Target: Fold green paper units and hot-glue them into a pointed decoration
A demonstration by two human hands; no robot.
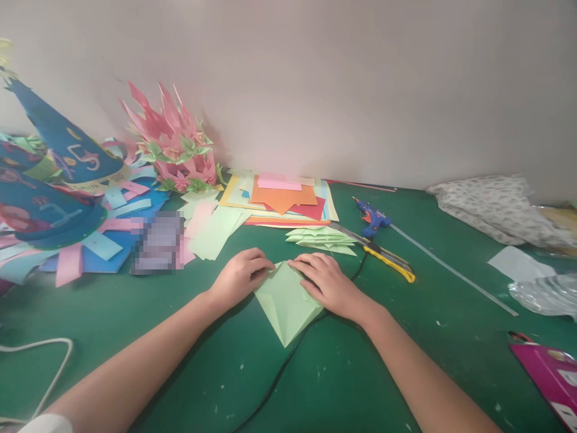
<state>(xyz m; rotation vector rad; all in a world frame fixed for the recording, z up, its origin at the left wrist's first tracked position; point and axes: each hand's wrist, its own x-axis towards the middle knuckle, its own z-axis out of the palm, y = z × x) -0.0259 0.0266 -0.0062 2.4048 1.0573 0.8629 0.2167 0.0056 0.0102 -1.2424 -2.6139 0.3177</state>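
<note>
A light green folded paper [283,304], kite-shaped with its point toward me, lies on the green table [216,367]. My left hand [241,275] has its fingers curled and pressed on the paper's upper left edge. My right hand [325,280] lies with its fingers bent on the upper right part, pressing a fold flat. The two hands nearly meet at the paper's top corner.
A pile of folded green pieces [321,239] lies just beyond. Behind it is a stack of coloured paper [283,199]. A blue glue gun [372,219], a yellow cutter [391,260] and a glue stick [453,270] lie right. Paper crafts [67,198] crowd the left; a black cable [279,373] crosses the front.
</note>
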